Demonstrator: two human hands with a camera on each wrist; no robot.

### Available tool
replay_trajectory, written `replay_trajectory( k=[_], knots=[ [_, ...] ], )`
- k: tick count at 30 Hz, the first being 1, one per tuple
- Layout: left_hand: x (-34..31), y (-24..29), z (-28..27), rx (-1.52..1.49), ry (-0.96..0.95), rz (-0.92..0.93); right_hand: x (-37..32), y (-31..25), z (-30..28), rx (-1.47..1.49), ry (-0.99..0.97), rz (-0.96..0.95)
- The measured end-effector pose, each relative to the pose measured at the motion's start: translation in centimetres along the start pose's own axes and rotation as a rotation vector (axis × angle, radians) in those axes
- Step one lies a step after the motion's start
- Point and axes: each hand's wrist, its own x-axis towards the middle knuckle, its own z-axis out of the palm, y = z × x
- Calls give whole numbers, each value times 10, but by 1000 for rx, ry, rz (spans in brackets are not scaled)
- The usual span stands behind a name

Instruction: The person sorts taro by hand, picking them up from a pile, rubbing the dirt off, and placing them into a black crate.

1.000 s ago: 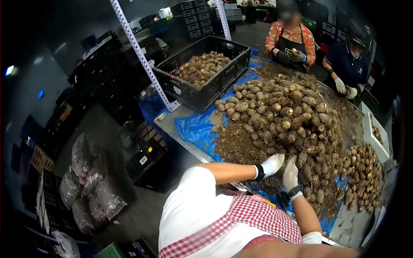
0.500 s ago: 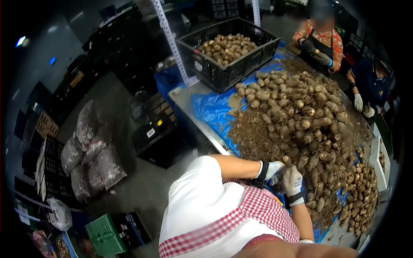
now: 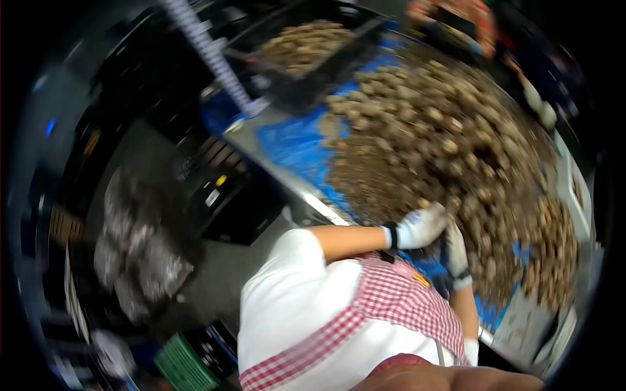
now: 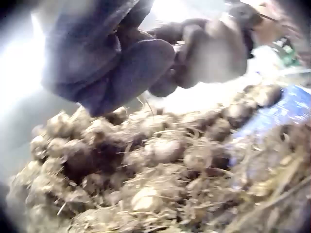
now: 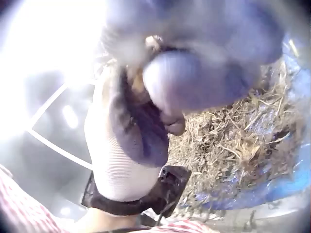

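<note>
Both gloved hands meet over the near edge of a heap of brown, rooty tubers [image 3: 450, 143]. The left hand [image 3: 420, 227] reaches in from the left, the right hand [image 3: 457, 251] from below. Between them in the right wrist view is a small brown tuber [image 5: 138, 81], mostly covered; the left hand [image 5: 127, 131] curls round it and the right hand's fingers [image 5: 194, 80] pinch it from above. The left wrist view has the left hand [image 4: 104, 63] and right hand [image 4: 214, 53] close together above the heap, fingers bent, with thin roots hanging below.
A black crate [image 3: 287, 91] of tubers stands at the table's far left, beside a white perforated post [image 3: 212, 58]. Cleaner-looking tubers [image 3: 551, 254] lie at right by a white box [image 3: 574, 186]. Two people stand across the table. Filled bags [image 3: 140, 254] lie on the floor.
The head view has swung and blurred, so the scene sits further left and higher. The hands, slightly apart a second ago, came together and remain close, their wrists turned differently.
</note>
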Motion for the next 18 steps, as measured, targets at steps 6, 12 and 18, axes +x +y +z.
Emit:
replay_trajectory(
  k=[6, 12, 18],
  knots=[
    [1, -14, -33, -1729, -568, -879, 0, 7, 16, -566, 74, -479],
    [7, -8, -32, -1851, -418, -980, -8, 1, 11, -911, -6, -509],
    [5, -4, -31, -1197, -200, -962, -26, -25, 4, -539, 147, -307]
  ],
)
